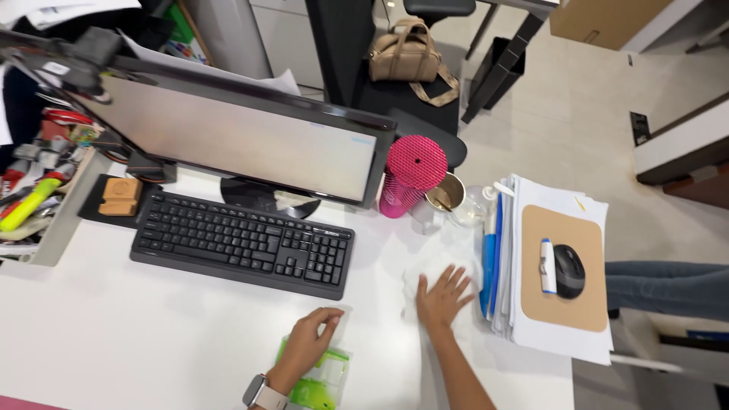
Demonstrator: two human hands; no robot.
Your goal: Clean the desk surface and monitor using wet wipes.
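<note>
Nearest the camera, the left hand [310,342] rests on a green and clear wipes packet [319,380] at the counter's [152,342] front edge, fingers curled over its top as if pinning it; the grip is loose, not a full clasp. A watch [257,392] sits on that wrist. Just right of the packet, the right hand [442,298] lies flat with fingers spread wide, pressing a thin white wipe [425,269] against the counter, probably to keep it from sliding. Right of the wipe, touching it or nearly so, a stack of papers [558,334] carries a cork mouse pad [566,266] with a mouse [569,271], and overhangs the counter's right edge. Left of the packet the counter surface is bare and broad. Behind the packet sits the black keyboard [243,241], then the monitor [235,140]. Behind the wipe, crowded close, stand a pink tumbler [410,175] and a metal cup [446,193], leaving little room that way.
</note>
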